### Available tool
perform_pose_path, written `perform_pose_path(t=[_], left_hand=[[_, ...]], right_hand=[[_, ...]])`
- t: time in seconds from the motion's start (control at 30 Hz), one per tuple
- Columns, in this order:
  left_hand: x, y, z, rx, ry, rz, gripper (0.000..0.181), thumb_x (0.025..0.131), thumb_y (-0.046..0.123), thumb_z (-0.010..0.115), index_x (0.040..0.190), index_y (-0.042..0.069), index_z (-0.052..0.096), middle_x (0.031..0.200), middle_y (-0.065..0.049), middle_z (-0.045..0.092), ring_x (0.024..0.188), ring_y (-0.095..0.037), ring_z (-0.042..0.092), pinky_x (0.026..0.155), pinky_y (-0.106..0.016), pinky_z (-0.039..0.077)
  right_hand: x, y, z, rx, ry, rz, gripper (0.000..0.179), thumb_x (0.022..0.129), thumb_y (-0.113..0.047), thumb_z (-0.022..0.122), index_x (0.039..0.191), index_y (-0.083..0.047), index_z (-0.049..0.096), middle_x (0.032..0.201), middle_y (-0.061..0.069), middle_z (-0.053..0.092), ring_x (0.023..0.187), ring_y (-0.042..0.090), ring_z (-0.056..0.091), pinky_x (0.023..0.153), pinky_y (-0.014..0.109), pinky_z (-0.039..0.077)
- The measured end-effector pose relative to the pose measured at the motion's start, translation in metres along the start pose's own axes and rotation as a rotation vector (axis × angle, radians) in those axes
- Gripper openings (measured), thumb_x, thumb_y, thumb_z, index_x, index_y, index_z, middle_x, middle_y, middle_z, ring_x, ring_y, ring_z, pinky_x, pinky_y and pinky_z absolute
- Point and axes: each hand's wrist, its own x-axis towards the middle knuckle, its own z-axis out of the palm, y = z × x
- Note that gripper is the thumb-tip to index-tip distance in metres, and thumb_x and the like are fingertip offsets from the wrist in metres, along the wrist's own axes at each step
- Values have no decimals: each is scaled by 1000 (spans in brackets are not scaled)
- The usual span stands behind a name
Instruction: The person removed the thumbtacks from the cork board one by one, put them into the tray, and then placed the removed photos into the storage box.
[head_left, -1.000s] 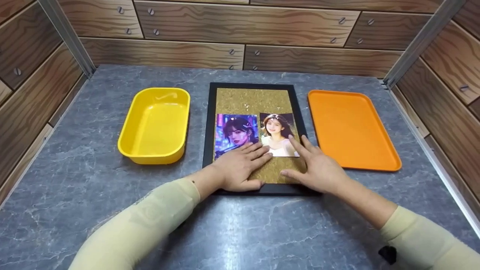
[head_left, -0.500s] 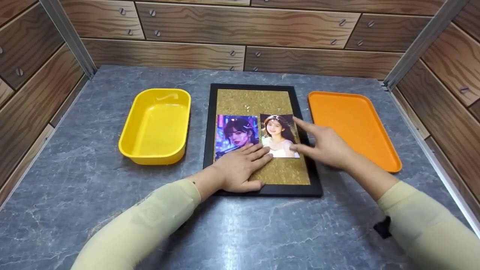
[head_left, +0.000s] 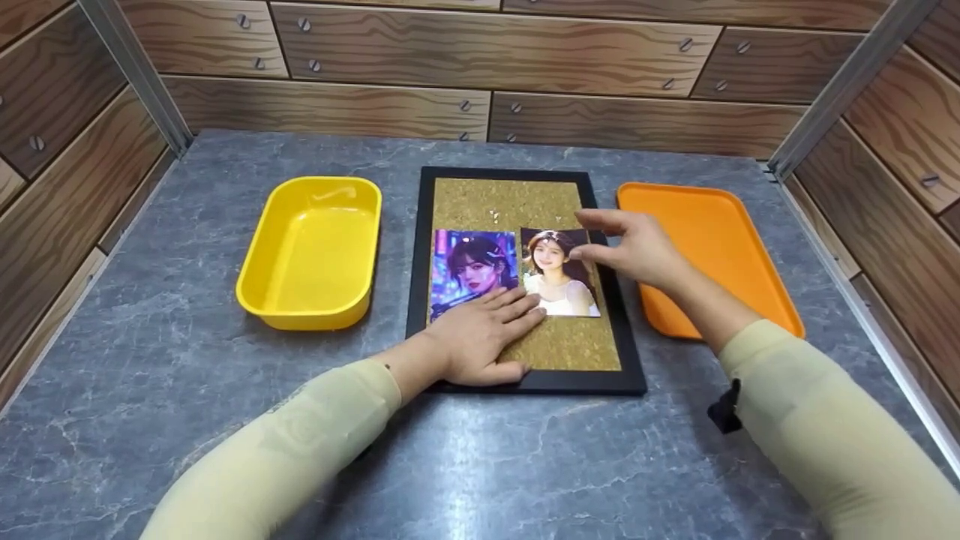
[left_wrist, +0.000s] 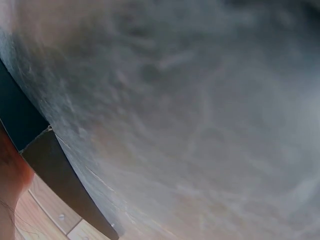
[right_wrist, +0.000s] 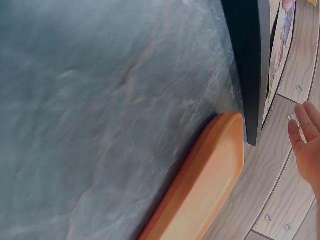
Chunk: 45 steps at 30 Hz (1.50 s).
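Observation:
A black-framed cork board (head_left: 561, 343) lies on the table with two photo prints side by side on it. My left hand (head_left: 484, 337) rests flat, fingers spread, over the board's lower left, covering the bottom of the purple-blue portrait (head_left: 472, 262). Its fingertips reach the lower left edge of the portrait in white (head_left: 559, 277). My right hand (head_left: 634, 244) is at that print's upper right corner, thumb and fingers apart and holding nothing visible. In the right wrist view, the right hand (right_wrist: 309, 145) shows extended fingers beside the frame's edge. Small shiny specks (head_left: 494, 216) show on the cork above the prints.
A deep yellow tub (head_left: 311, 319) stands left of the board. The shallow orange tray (head_left: 720, 262) lies to its right, partly under my right forearm in the head view. Wood-patterned walls (head_left: 480, 52) enclose the grey marbled table (head_left: 450, 465).
My right hand has lifted from the board's lower right and moved up along the right print to its upper corner. The left hand stays in place.

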Motion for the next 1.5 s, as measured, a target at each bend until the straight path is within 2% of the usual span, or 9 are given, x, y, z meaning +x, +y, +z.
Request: perform_pose_path(t=[0.27, 0.37, 0.5, 0.67, 0.77, 0.97, 1.23, 1.5], left_hand=[[0, 0, 0, 5, -3, -1, 83, 106, 60, 40, 169, 7, 26, 174, -15, 24, 162, -32, 17, 132, -42, 11], [0, 0, 1, 4, -2, -2, 83, 106, 60, 39, 169, 7, 26, 174, -14, 25, 162, -32, 17, 132, -42, 11], [0, 0, 0, 5, -6, -5, 83, 106, 60, 40, 169, 7, 25, 174, -14, 24, 162, -31, 17, 132, -41, 11], [0, -1, 0, 7, -2, -4, 83, 107, 60, 40, 169, 7, 25, 174, -14, 24, 162, -31, 17, 132, -41, 11], [-1, -1, 0, 16, 3, -6, 83, 106, 60, 40, 169, 7, 26, 174, -14, 25, 162, -31, 18, 132, -41, 12], [-1, -1, 0, 17, -5, -3, 84, 106, 60, 40, 169, 7, 24, 174, -14, 23, 162, -31, 16, 132, -41, 10], [-1, 0, 1, 5, -18, -5, 84, 106, 60, 39, 170, 8, 23, 175, -14, 21, 162, -31, 14, 132, -41, 8], [0, -1, 0, 6, -25, -10, 84, 106, 61, 39, 170, 8, 22, 175, -13, 20, 163, -30, 13, 132, -40, 7]], right_hand=[[23, 4, 6, 185, 36, 51, 57, 91, -16, 87, 141, 2, 66, 139, 19, 68, 131, 39, 61, 115, 53, 46], [32, 5, 9, 230, 41, 80, 53, 92, -16, 86, 139, 2, 68, 136, 18, 70, 130, 38, 61, 112, 42, 49], [42, 8, 13, 303, 42, 107, 49, 93, -13, 84, 136, 5, 68, 133, 20, 71, 124, 32, 65, 99, 24, 52], [52, 16, 18, 379, 30, 132, 48, 95, -9, 81, 137, 9, 66, 133, 26, 69, 108, 16, 68, 90, 18, 55], [58, 22, 21, 392, 20, 138, 48, 95, -8, 80, 137, 10, 65, 132, 29, 68, 103, 10, 67, 88, 17, 55], [63, 28, 24, 379, -2, 162, 44, 96, -8, 79, 135, 8, 68, 131, 29, 68, 96, 9, 65, 84, 17, 54], [64, 38, 31, 366, -34, 151, 40, 96, -3, 77, 132, 12, 68, 132, 35, 65, 97, 4, 65, 88, 15, 54], [63, 38, 33, 360, -39, 163, 41, 93, -9, 83, 130, 6, 72, 132, 26, 69, 103, 9, 66, 89, 16, 55]])
